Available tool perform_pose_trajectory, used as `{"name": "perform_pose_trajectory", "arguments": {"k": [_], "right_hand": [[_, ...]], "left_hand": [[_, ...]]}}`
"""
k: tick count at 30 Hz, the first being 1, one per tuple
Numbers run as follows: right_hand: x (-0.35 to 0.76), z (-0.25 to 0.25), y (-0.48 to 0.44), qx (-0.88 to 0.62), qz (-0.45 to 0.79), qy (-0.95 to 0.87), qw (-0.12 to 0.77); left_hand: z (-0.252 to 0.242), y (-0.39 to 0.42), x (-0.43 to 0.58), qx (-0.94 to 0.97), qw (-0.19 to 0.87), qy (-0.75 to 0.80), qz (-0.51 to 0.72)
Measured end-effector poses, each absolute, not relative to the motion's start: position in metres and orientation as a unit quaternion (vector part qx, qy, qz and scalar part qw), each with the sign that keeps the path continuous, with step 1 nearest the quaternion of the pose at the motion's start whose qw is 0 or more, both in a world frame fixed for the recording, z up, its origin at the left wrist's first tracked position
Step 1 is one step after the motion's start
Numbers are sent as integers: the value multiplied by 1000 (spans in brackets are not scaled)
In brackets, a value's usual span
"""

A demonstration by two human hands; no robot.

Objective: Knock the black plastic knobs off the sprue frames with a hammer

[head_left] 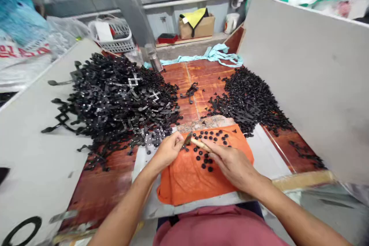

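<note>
My right hand [232,163] is wrapped round the light wooden handle of a small hammer [201,145]. Its dark head is by the fingertips of my left hand [170,148], over the orange cloth [187,180]. The left fingers are pinched together at a small black metal part [186,148], mostly hidden by the fingers and the hammer head. Several round black caps [210,169] lie scattered on the cloth beside and under my right hand.
A big heap of black scissor-like linkages [115,96] rises on the left. On the right lies a pile of small black pieces [248,100]. Pale side panels [305,84] flank the reddish wooden table [99,196]. Behind stand a glass jar [154,58], light-blue cloth strips [213,54] and a basket [122,44].
</note>
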State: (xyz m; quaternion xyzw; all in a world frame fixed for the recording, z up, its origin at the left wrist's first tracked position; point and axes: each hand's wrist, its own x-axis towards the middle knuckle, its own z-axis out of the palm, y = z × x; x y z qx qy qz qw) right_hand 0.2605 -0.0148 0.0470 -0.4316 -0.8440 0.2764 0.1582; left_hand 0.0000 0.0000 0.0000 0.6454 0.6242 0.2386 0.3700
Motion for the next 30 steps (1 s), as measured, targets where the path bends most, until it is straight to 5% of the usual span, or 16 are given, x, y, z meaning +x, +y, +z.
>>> {"name": "perform_pose_trajectory", "arguments": {"k": [11,15,30], "right_hand": [[261,33,-12,-419,237,-860,169],[256,36,-12,-440,203,-872,77],[255,43,-8,-434,188,-871,136]], "left_hand": [[-6,0,1,638,359,628,263],[-7,0,2,634,358,632,265],[-10,1,1,636,351,639,253]]}}
